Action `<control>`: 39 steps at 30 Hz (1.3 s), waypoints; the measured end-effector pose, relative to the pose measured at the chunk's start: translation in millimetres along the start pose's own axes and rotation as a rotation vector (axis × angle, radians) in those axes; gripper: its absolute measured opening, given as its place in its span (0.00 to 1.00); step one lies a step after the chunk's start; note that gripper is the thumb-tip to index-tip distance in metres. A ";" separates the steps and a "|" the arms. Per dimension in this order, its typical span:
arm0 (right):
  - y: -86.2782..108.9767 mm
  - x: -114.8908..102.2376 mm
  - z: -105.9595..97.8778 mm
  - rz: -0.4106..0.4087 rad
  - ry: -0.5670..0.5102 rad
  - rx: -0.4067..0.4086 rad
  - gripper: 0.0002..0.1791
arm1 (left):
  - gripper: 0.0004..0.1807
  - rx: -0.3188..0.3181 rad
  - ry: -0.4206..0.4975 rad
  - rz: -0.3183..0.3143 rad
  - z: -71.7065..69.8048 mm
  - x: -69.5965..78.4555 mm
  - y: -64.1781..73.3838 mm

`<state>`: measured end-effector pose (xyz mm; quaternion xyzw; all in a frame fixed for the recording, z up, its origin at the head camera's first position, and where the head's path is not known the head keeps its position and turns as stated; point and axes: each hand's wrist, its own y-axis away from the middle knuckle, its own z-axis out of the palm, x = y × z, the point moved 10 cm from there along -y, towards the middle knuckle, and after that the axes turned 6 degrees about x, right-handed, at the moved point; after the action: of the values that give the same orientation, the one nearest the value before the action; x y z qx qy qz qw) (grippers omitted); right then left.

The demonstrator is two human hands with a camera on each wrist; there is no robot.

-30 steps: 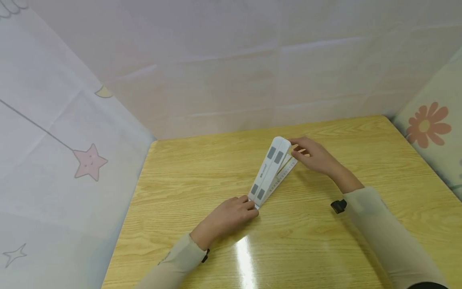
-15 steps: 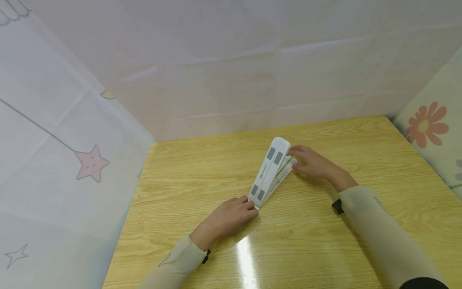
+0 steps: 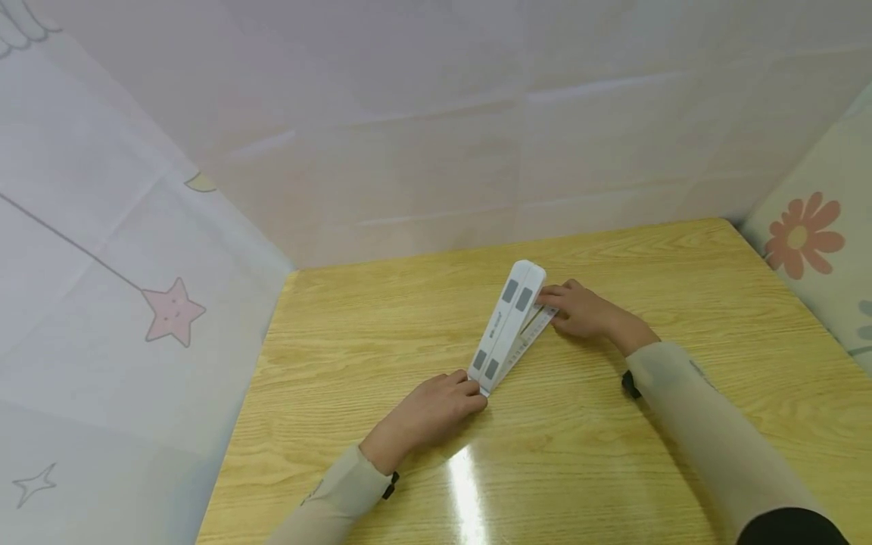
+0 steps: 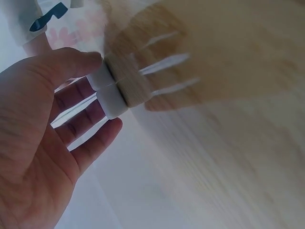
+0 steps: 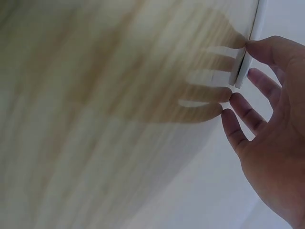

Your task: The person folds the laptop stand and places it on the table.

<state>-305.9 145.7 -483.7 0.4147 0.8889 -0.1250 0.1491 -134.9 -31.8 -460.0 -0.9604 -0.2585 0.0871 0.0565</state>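
Note:
A white folding laptop stand [image 3: 502, 322] with grey pads stands partly spread on the table, its padded upper bars raised over slimmer notched lower bars. In the head view, my left hand [image 3: 434, 412] grips its near hinged end. Thumb and fingers of that left hand [image 4: 52, 105] lie on either side of the white end in the left wrist view. At the far end my right hand [image 3: 584, 309] pinches the lower bars. The right wrist view has this hand's thumb [image 5: 267, 49] on one side of the bar [image 5: 245, 67] and the index finger on the other.
The wood-grain table [image 3: 354, 325] meets a pale cloth wall [image 3: 409, 182] at the back. Printed cloth with a pink star [image 3: 175, 312] stands at the left, and another with a red flower [image 3: 804, 236] at the right.
My right hand has come down and left from beside the upper bars' tip onto the lower bars' far end. The left hand keeps its hold, and the stand has barely moved.

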 end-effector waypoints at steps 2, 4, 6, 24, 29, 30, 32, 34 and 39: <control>-1.5 0.0 1.0 0.000 0.019 -0.011 0.27 | 0.02 0.009 -0.002 0.000 0.5 -0.6 0.4; -3.4 1.1 3.1 0.006 0.041 -0.029 0.27 | 0.02 0.017 -0.006 -0.001 1.2 -1.4 0.5; -5.6 2.4 5.6 0.015 0.058 -0.048 0.28 | 0.02 0.023 -0.016 0.000 2.0 -2.1 0.6; -10.8 6.4 7.9 0.004 0.056 -0.089 0.34 | 0.04 0.013 -0.066 0.000 11.2 -6.6 -3.4; -4.5 6.7 7.9 0.003 0.050 -0.089 0.34 | 0.04 0.016 -0.082 -0.002 12.4 -8.4 -3.8; -3.0 6.9 7.8 0.005 0.049 -0.091 0.34 | 0.04 0.016 -0.081 -0.003 12.3 -8.8 -4.0; 0.0 7.0 7.4 0.010 0.048 -0.093 0.33 | 0.04 0.013 -0.080 -0.004 12.2 -9.9 -4.3; 3.3 7.0 6.5 0.010 0.048 -0.088 0.32 | 0.03 0.009 -0.075 -0.007 13.1 -11.5 -4.6; 13.3 10.0 6.8 0.017 0.042 -0.082 0.29 | 0.03 0.017 -0.046 -0.020 13.1 -15.4 -4.2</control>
<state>-300.5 158.7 -495.0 0.4181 0.8928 -0.0786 0.1483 -152.6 -35.1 -470.0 -0.9551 -0.2684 0.1105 0.0594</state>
